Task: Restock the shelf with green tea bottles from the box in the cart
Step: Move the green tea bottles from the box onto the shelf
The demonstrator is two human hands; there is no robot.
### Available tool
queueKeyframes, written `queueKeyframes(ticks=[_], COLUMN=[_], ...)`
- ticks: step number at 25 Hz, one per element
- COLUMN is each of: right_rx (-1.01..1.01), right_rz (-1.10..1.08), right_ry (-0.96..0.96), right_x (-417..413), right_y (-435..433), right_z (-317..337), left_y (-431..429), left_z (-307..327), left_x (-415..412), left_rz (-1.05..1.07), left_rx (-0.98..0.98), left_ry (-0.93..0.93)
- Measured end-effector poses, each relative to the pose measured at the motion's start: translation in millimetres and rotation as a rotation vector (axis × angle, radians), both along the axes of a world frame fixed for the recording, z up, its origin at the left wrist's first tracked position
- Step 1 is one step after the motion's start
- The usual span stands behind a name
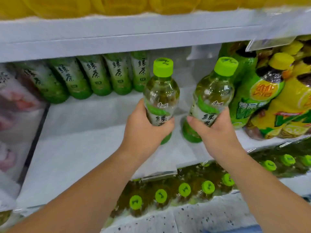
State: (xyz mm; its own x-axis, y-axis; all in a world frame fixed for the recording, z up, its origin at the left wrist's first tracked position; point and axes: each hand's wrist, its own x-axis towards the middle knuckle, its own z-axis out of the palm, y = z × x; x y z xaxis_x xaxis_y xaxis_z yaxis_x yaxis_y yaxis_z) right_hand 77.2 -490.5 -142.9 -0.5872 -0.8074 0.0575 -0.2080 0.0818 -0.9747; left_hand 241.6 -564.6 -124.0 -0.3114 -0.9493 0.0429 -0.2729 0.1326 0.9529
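- Green-capped and clear-shouldered, the left bottle (160, 91) of green tea is grasped by the left hand (143, 126), fingers curled round the label and the thumb on the near side; it stands nearly upright.
- At 3 o'clock from it, the right hand (213, 130) clasps the right bottle (213, 93) the same way, low on its label. This one leans, its cap tipped toward 1 o'clock.
- The two bottles are close together but apart, with a strip of white board showing between them.
- Both green bases are low over the shelf board (84, 132), in the open gap of the middle shelf. Whether they touch it I cannot tell.
- At 10 o'clock from the hands, a back row of green tea bottles (94, 76) stands at the rear of the same board, labels facing out.
- At 3 o'clock, just beside the right bottle, are yellow-and-green drink packs (269, 101) with yellow caps.
- A clear price-tag holder (269, 42) hangs from the shelf edge above them, at 1 o'clock.
- At 9 o'clock, past a dark divider, are blurred pink-and-white packs (13, 118).
- At 6 o'clock, under the forearms, the lower shelf holds a row of green caps (185, 190) seen from above.
- At 12 o'clock, yellow goods (151, 4) sit on the upper shelf.
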Motion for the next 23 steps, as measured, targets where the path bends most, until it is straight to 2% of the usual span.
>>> queueKeyframes(ticks=[3,6,10,15,20,23], right_rx=[0.109,0.185,0.183,0.167,0.163,0.188], right_rz=[0.026,-0.035,-0.076,-0.118,-0.15,-0.146], right_ry=[0.061,0.231,0.374,0.396,0.362,0.343], right_x=[2,9,1,-12,-34,-46], right_y=[15,26,-6,-60,-110,-133], right_z=[-7,-15,-23,-26,-27,-31], left_y=[5,12,-9,-61,-101,-113], left_z=[-16,-34,-41,-45,-51,-58], left_x=[13,21,4,-30,-63,-77], left_rz=[-0.063,0.026,0.081,0.154,0.204,0.246], left_rx=[0.04,0.001,-0.1,-0.222,-0.228,-0.246], left_ry=[-0.05,-0.131,-0.145,-0.198,-0.257,-0.232])
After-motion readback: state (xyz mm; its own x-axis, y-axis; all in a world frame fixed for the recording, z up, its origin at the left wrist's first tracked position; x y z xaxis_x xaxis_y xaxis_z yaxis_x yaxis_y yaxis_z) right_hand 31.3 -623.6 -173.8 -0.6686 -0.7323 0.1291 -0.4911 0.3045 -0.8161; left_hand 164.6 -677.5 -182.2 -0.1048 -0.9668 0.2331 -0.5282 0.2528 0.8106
